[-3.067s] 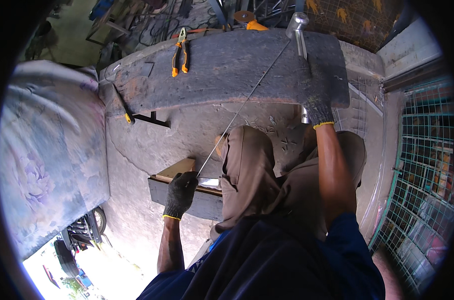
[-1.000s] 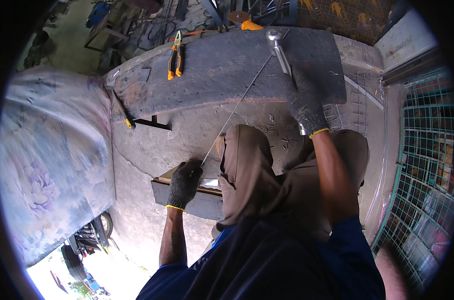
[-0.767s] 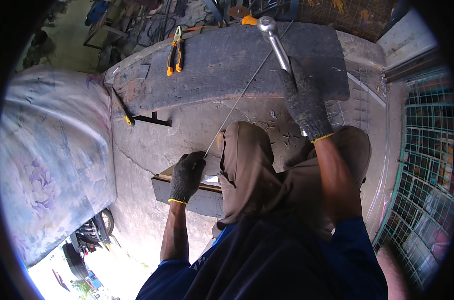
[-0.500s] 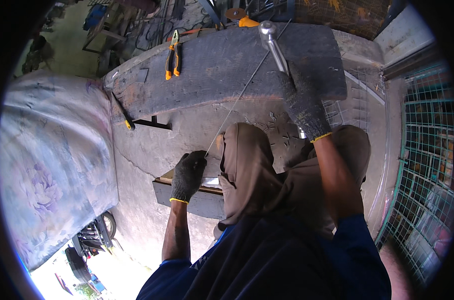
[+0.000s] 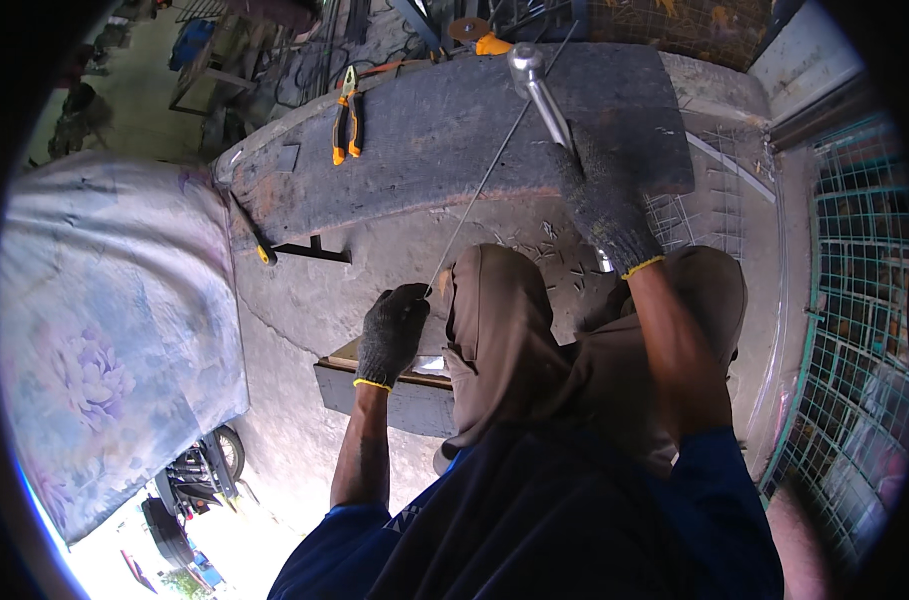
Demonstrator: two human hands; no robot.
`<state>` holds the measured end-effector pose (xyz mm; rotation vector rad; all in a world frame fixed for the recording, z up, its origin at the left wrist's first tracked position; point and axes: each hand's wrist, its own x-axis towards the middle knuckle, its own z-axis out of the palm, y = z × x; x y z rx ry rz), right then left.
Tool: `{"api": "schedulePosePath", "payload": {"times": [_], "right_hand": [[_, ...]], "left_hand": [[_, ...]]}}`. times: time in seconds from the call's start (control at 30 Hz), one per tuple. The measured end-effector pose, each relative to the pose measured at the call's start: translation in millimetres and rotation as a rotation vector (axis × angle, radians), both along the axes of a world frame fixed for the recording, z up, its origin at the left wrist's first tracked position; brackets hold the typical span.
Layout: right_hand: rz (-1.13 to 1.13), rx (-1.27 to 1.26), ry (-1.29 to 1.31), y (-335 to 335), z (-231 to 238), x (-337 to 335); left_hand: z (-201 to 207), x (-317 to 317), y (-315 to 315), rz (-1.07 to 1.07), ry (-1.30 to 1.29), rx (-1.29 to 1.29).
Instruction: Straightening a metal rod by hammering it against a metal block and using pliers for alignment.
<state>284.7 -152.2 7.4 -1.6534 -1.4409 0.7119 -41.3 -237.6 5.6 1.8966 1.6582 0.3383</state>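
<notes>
My left hand (image 5: 393, 325), in a dark grey knit glove with a yellow cuff, is closed round the near end of a thin metal rod (image 5: 482, 185). The rod slants up to the right across a dark board (image 5: 424, 130), and its far part passes behind the hammer. My gloved right hand (image 5: 606, 200) grips the handle of a silver metal hammer (image 5: 544, 98) with a rounded head, over the board's right part. The handle's butt shows below that hand. Whether the hammer head touches the rod I cannot tell.
Orange-and-black pliers (image 5: 347, 120) and a yellow-handled tool (image 5: 254, 228) lie to the left. Short metal pieces (image 5: 546, 232) are scattered before my knees. A grey box (image 5: 339, 388) stands beside my left leg. Green wire mesh (image 5: 854, 300) borders the right; a flowered cloth (image 5: 124, 330) hangs left.
My left hand has moved slightly right and up with the rod's near end. The hammer head has shifted a little to the left. The whole view has moved slightly.
</notes>
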Motion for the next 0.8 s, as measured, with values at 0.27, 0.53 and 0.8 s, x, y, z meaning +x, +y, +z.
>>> {"api": "schedulePosePath", "payload": {"times": [0.27, 0.53, 0.8], "right_hand": [[0.071, 0.058, -0.022, -4.2, -1.6, 2.8], [0.05, 0.012, 0.044, -1.1, -11.4, 3.3], [0.022, 0.025, -0.059, -7.8, -18.3, 1.7]], "left_hand": [[-3.7, 12.5, 16.8, -0.049, 0.048, 0.042], [-3.4, 24.1, 33.8, -0.054, 0.035, 0.036], [-8.8, 40.2, 48.2, -0.094, -0.012, 0.094]]}}
